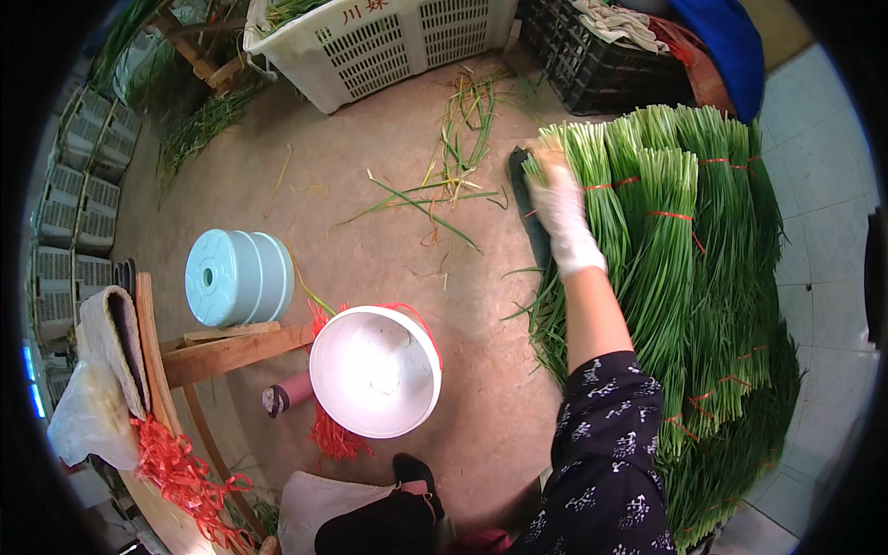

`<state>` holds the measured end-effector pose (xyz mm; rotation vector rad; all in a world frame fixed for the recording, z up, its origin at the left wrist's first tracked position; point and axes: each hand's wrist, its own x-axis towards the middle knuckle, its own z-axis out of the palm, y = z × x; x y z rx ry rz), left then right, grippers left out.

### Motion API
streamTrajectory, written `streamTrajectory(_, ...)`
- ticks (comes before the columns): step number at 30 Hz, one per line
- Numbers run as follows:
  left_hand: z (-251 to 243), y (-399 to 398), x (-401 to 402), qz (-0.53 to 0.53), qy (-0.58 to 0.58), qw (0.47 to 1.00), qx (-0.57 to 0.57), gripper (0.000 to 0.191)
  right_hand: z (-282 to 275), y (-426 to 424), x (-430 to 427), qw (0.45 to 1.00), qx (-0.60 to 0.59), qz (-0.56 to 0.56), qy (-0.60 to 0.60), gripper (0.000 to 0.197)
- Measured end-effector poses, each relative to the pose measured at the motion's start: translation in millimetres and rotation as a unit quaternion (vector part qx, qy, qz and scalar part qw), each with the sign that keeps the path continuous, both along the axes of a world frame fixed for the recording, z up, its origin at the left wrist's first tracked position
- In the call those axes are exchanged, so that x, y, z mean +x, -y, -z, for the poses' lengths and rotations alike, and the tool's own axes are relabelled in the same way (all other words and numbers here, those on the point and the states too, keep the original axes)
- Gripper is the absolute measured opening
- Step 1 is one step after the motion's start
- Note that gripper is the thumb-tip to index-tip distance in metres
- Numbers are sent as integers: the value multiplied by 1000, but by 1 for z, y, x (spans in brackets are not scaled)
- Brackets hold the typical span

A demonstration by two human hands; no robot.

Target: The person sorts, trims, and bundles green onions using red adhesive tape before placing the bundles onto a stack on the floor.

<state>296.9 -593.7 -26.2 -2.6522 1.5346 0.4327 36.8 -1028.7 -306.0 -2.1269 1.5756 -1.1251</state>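
My right hand (pixel 562 215), in a white glove with bare fingertips, is at the left edge of a big pile of green garlic-chive bundles (pixel 666 263). Its blurred fingers lie on the pale cut ends of the leftmost bundle; whether they grip it cannot be made out. Red plastic ties (pixel 669 215) go round several bundles, which lie side by side and in layers. A dark strip (pixel 531 208) shows beside the glove. My left hand is out of view. Before me, a white bucket (pixel 374 371) with a red handle stands on the floor.
Loose leaves (pixel 465 139) litter the floor. A white crate (pixel 374 55) and a black crate (pixel 590 69) stand at the far side. On the left are a light-blue stool (pixel 239 277), a pink bottle (pixel 291 393) and a wooden bench (pixel 236 357) with red ties (pixel 180 472).
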Motion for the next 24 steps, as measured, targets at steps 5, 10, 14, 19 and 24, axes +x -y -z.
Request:
streamTrajectory(5,3,-33,12,-31,0,998,50,49,2,-62,-112,830,44,460,-312,101)
streamTrajectory(10,0,0,4,86,65,994,-1,48,3,-81,-164,757,372,509,-172,101)
streamTrajectory(14,-2,0,4,93,36,995,3,48,14,-87,-178,816,248,506,-132,80)
streamTrajectory(19,-4,-2,2,58,40,997,40,47,-8,-93,-143,862,151,471,-107,77)
streamTrajectory(24,-5,1,1,71,66,995,28,46,-14,-70,-105,894,89,401,-177,81)
